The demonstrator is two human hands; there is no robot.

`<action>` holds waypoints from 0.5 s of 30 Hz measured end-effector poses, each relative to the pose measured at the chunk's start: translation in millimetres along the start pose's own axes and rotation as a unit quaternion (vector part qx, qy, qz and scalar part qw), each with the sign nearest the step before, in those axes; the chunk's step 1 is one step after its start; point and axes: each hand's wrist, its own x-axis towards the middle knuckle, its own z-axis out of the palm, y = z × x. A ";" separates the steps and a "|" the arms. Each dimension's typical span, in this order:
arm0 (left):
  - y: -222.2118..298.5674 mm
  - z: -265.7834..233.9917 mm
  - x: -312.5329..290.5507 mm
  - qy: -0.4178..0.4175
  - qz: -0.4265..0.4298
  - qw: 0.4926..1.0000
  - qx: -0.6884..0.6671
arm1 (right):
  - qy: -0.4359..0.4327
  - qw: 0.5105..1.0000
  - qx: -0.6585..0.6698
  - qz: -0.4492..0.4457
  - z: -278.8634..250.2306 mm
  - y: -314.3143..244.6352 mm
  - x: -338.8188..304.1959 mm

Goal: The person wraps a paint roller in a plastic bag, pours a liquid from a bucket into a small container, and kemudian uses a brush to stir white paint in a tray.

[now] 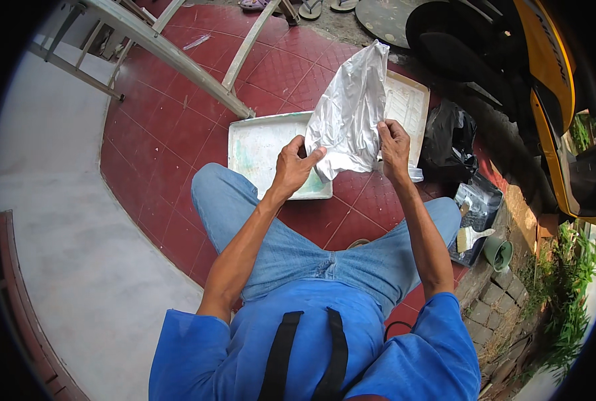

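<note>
Between my hands hangs a crumpled silver foil sheet [348, 110], raised over two shallow trays. My left hand [296, 165] pinches its lower left edge between thumb and fingers. At its right edge, my right hand [394, 148] grips the foil with fingers closed. Below and to the left lies a white paint tray [268, 123] with greenish stains; the foil covers part of its right side. A second, cream-coloured tray [408, 100] with a ridged surface shows behind the foil on the right.
An aluminium ladder [171, 53] stands on the red tiled floor [157, 140] at far left. On the right are a black plastic bag [450, 137], a paintbrush [473, 238], a green cup [498, 254] and a yellow-black motorbike [551, 100]. A pale wall [64, 214] runs along the left.
</note>
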 end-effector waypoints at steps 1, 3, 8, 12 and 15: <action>2.1 -3.2 -1.4 0.003 -0.002 1.000 0.001 | 0.000 1.000 0.009 0.010 4.2 0.2 0.5; 10.1 -6.1 -13.1 -0.016 -0.016 0.999 -0.023 | -0.004 0.999 0.016 0.033 9.4 -3.4 -4.5; 31.0 -21.2 -35.0 -0.040 -0.095 0.977 -0.188 | -0.004 1.000 -0.020 -0.023 30.5 -6.9 -2.8; 35.7 -35.2 -43.8 -0.033 -0.146 0.963 -0.224 | -0.009 1.000 -0.015 0.023 50.2 15.7 -15.6; 36.6 -45.7 -54.4 0.013 -0.129 0.975 -0.180 | -0.004 0.998 -0.010 0.070 72.5 20.7 -34.7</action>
